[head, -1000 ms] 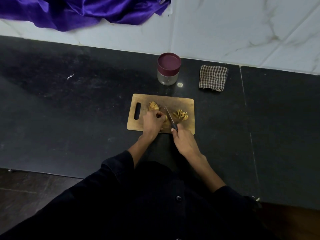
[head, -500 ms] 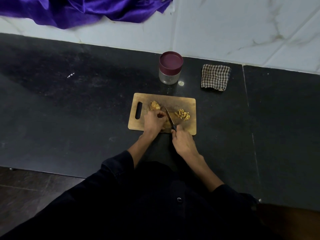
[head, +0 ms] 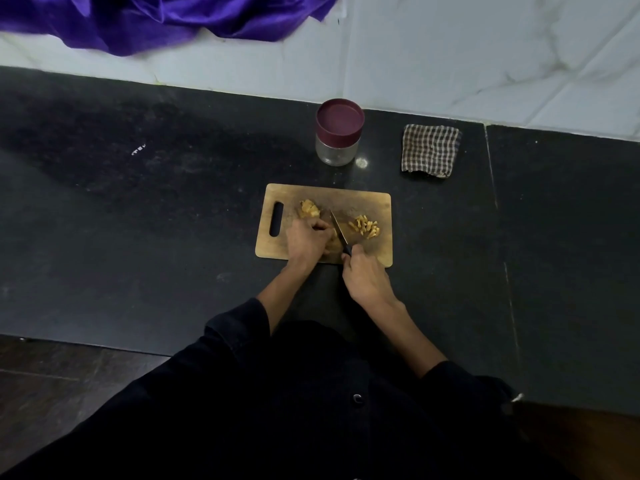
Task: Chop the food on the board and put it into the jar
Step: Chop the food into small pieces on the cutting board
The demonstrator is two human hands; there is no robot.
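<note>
A wooden cutting board (head: pixel 374 202) with a handle slot lies on the black counter. On it sit an uncut yellow-brown chunk of food (head: pixel 309 208) at the back left and a heap of chopped pieces (head: pixel 364 226) at the right. My left hand (head: pixel 306 239) has its fingers curled over a piece of food, which it mostly hides. My right hand (head: pixel 363 277) grips the dark handle of a knife (head: pixel 339 230), with the blade pointing away beside my left fingers. A glass jar (head: pixel 337 133) with a maroon lid on it stands behind the board.
A folded checked cloth (head: pixel 430 150) lies to the right of the jar. Purple fabric (head: pixel 156 19) hangs over the white marble wall at the back. The counter's front edge runs near my body, with dark floor at the lower left.
The knife blade has shifted slightly between cuts beside my left fingers. Both hands stay at the board's front; the camera has tilted a little.
</note>
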